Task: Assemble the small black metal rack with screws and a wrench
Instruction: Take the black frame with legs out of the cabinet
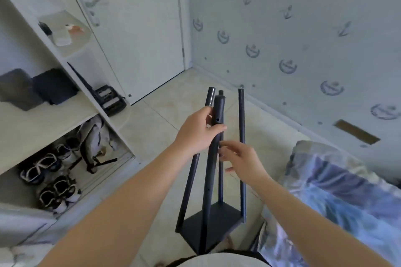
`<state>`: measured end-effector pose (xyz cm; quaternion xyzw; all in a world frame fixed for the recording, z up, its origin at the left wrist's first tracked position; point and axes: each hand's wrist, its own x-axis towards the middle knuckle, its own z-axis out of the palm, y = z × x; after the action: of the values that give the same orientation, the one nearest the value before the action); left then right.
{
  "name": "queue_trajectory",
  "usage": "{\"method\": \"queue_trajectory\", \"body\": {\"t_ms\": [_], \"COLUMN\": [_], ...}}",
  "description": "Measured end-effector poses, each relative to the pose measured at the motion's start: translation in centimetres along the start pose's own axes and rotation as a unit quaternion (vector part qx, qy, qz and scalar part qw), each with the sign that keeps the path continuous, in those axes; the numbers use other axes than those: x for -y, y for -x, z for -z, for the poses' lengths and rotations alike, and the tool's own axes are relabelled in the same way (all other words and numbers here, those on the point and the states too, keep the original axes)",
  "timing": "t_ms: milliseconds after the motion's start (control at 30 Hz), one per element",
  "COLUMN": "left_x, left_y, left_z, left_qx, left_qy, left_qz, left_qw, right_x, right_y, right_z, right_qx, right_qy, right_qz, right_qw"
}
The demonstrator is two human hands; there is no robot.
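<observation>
The small black metal rack (208,226) stands on the floor in front of me: a square black base panel with several upright black tubes. My left hand (196,132) grips the nearest tube (218,112) below its top end, where a screw hole shows. My right hand (240,157) hovers with loosely spread fingers beside the back middle tube (221,182), fingertips close to it; whether they touch is unclear. The right tube (242,136) stands free. No screws or wrench are visible.
A white open shelf unit (65,115) with shoes (50,182), bags and boxes stands at my left. A white door (138,28) is ahead. A bed with a blue patterned cover (338,191) is at my right. Patterned wall behind; tiled floor around the rack.
</observation>
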<state>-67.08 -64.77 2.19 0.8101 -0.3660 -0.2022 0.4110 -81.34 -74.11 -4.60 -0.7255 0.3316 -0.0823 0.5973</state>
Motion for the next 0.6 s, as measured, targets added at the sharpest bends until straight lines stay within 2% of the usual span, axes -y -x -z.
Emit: {"method": "queue_trajectory", "body": {"t_ms": [167,300,467,600], "left_x": [-0.6,-0.5,0.5,1.7], "left_y": [-2.9,-4.8,-7.5,-10.1], "left_z": [-3.4,-4.2,-2.3,0.4], "left_qx": [0.042,0.066,0.112,0.14], "left_qy": [-0.01,-0.01,-0.02,-0.014], "left_qz": [0.015,0.018,0.018,0.014], "left_qw": [0.999,0.998,0.993,0.99], "right_x": [-2.0,-3.0,-5.0,-6.3], "right_y": [-5.7,-10.5,-14.7,-16.9], "right_z": [11.3,17.9,22.6,24.1], "right_qx": [-0.105,-0.145,-0.18,-0.224], "right_qy": [0.022,0.055,0.118,0.067], "right_qz": [-0.036,-0.072,-0.118,-0.179], "right_qw": [0.994,0.985,0.969,0.956]}}
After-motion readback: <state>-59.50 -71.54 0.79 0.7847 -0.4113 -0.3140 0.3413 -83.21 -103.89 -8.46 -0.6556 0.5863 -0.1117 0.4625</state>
